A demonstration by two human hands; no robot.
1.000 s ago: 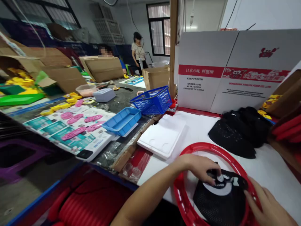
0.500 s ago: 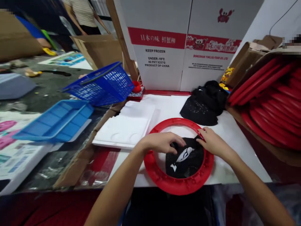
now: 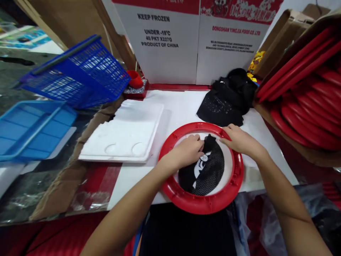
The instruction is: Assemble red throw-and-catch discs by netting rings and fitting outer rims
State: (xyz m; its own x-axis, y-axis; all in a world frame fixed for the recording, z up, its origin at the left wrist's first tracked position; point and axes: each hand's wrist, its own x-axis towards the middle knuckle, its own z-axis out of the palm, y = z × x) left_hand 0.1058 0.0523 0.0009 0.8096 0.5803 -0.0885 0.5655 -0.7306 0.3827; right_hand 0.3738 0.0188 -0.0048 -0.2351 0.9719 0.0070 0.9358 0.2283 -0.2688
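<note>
On the white desk [image 3: 183,106], a red plastic ring [image 3: 237,174] lay flat near the front edge, its rim smooth and rounded with small lugs along the inner side. Inside the ring sat a black mesh cloth [image 3: 210,170], finely perforated and printed with a white figure. The left hand [image 3: 186,153] rested on the cloth's left upper part, fingers curled and pinching the mesh. The right hand [image 3: 239,139] lay over the ring's upper right rim, fingers bent down beside the cloth's top corner; whether they gripped the cloth could not be told. A pile of black mesh pieces [image 3: 226,99] lay behind the ring, a white foam tray [image 3: 125,131] with two round dimples to its left, and stacked red rings [image 3: 301,96] in a cardboard box to the right. A blue wire-pattern basket [image 3: 77,71] stood tilted at the far left. Compared with half a second earlier, the cloth was spread wider inside the ring, and both hands sat closer to its top corner.
</note>
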